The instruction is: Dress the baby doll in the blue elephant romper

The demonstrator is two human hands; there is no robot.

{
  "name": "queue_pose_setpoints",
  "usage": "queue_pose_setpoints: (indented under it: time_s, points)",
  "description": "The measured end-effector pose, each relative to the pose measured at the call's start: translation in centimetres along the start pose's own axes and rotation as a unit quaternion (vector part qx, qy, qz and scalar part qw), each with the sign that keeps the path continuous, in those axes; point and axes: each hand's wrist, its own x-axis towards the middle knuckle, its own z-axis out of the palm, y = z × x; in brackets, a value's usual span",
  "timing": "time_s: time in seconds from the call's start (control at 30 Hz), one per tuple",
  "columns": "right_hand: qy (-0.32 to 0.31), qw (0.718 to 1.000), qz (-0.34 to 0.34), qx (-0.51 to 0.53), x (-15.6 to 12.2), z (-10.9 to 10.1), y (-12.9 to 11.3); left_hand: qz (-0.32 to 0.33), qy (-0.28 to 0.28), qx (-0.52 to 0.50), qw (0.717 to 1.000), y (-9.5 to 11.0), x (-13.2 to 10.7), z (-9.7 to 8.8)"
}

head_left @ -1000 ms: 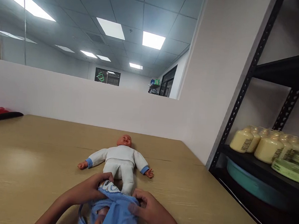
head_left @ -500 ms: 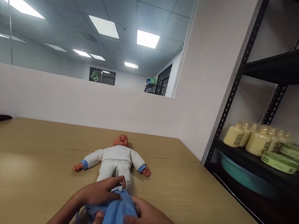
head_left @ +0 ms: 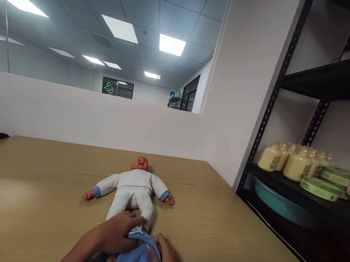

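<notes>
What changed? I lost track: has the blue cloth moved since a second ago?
Yes: the blue cloth slid down the legs of the doll, toward the person.

My left hand (head_left: 115, 233) and the blue cloth (head_left: 136, 259) cover the doll's (head_left: 134, 186) feet. The bottom edge cuts off the cloth and most of my right hand (head_left: 165, 259), so its grip is unclear. The bottles' (head_left: 295, 164) labels are too small to read.

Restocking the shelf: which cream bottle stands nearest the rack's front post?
The bottle at the row's left end, dark label showing; the others stand to its right, towards the green tubs.
</notes>
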Motion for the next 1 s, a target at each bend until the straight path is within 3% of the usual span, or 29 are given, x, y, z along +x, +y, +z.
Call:
queue_pose_setpoints:
  time_s: [0.23, 0.33, 0.43, 0.8, 1.0]
  points:
    - [-0.024, 0.981, -0.009, 0.192, 0.6, 1.0, -1.3, 0.013, 0.009, -0.094, 0.995, -1.1, -0.6, -0.4]
    - [0.049, 0.985, -0.021, 0.162, 0.8, 1.5, -2.0, 0.01, 0.03, -0.132, 0.991, -1.7, -0.9, -0.6]
    - [0.099, 0.983, -0.078, 0.137, 1.4, 1.7, -2.7, 0.009, 0.052, -0.165, 0.985, -2.2, -1.1, -0.5]
    - [0.009, 0.973, -0.075, 0.219, 7.3, 1.5, -3.4, -0.038, 0.184, -0.192, 0.963, -3.7, 0.2, 1.6]
    - [-0.104, 0.958, -0.068, 0.259, 5.9, 0.2, -5.7, -0.077, 0.194, -0.225, 0.952, -4.7, 0.2, 1.0]
